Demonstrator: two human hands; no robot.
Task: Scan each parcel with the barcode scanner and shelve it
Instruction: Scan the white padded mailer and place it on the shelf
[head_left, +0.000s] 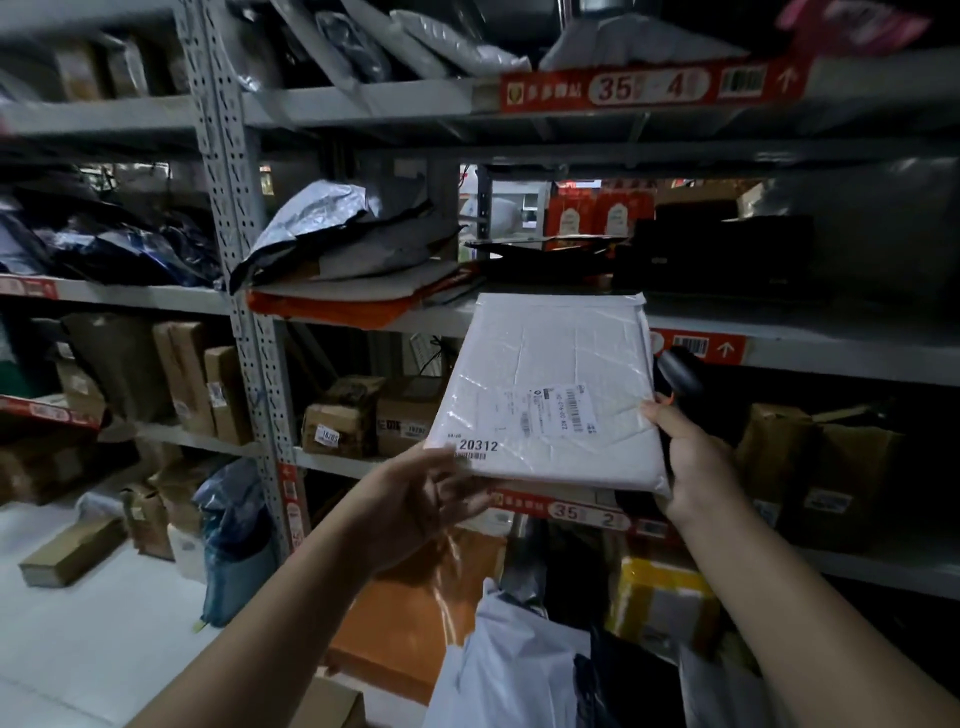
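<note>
Shelving step, by my reading. White parcel (550, 384), label up, at the middle shelf (831, 358) lip. Right hand (691, 462) pinches its right edge, barcode scanner (678, 371) behind. Left hand (421, 493) under near corner, grip blurred, cannot tell. Next: slide it in flat

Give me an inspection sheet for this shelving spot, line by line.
Surface: grey metal shelves, red number tags on edges.
Job's things: white parcel held before the shelves, sticker 20312; black scanner behind its right edge.
Clutter: grey mailer bags and cartons on shelves.
Grippers: left hand under parcel's near-left corner, blurred; right hand grips right edge, thumb on top.
Cables: nothing seen.
Surroundings: dim storeroom; loose carton on floor.
</note>
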